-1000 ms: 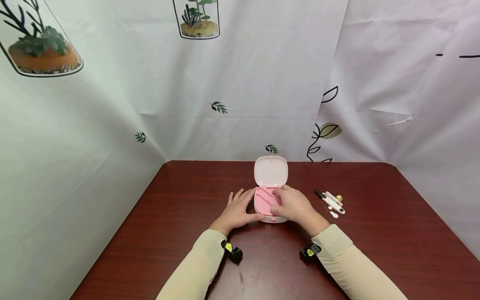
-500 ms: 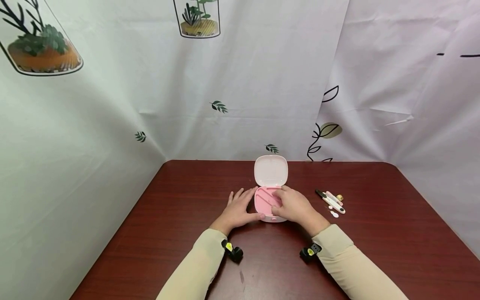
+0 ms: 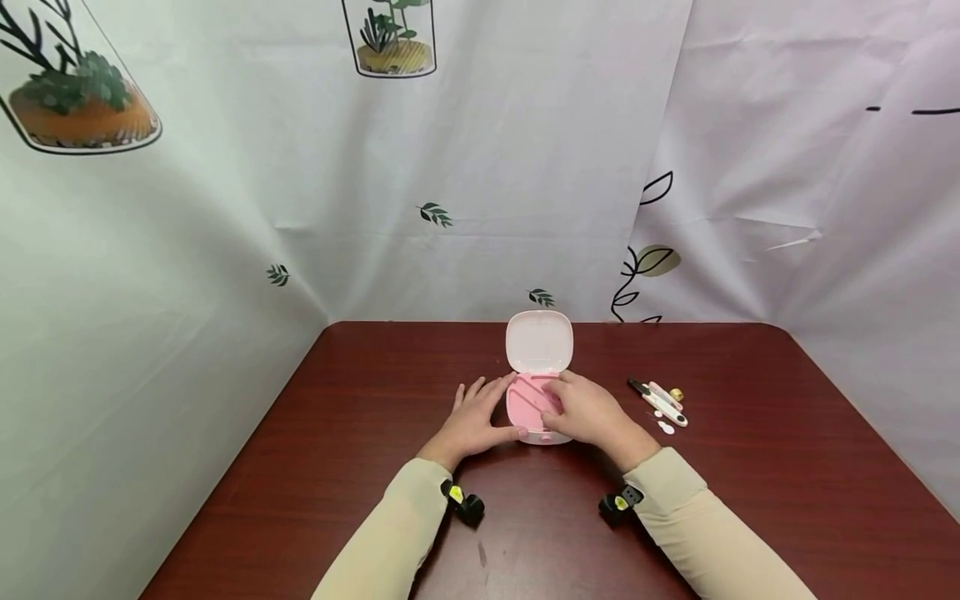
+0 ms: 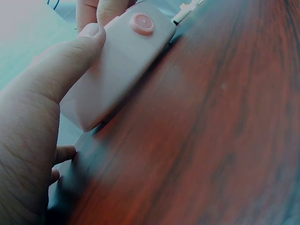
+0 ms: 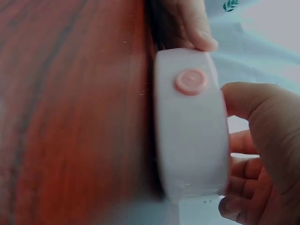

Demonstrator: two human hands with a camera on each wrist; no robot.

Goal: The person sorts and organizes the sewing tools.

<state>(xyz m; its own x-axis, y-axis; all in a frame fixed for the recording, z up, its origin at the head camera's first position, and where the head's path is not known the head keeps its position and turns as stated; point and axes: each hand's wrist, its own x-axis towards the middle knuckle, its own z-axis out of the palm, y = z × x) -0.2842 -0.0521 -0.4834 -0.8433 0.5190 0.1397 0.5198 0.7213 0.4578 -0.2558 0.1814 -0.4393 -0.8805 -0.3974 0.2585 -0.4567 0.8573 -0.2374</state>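
Note:
A small white case (image 3: 534, 438) with a pink inner tray (image 3: 523, 407) stands on the table, its white lid (image 3: 539, 342) tipped up at the back. My left hand (image 3: 472, 423) braces the case from the left, fingers spread and thumb at the front corner. My right hand (image 3: 591, 413) has its bent fingers and thumb down on the right part of the tray, gripping it; its fingertips are partly hidden. Both wrist views show the case's front wall (image 5: 192, 136) with a round pink button (image 4: 143, 23).
Right of the case lie a slim black-and-white tool (image 3: 663, 408), a pink stick-like piece (image 3: 666, 394), a small gold-coloured item (image 3: 677, 394) and small white discs (image 3: 666, 427). The dark red table (image 3: 405, 358) ends at a printed white curtain (image 3: 480, 167).
The tray's front edge sits slightly lower in the case than a second ago. Both hands keep nearly the same places; the head view shifts slightly.

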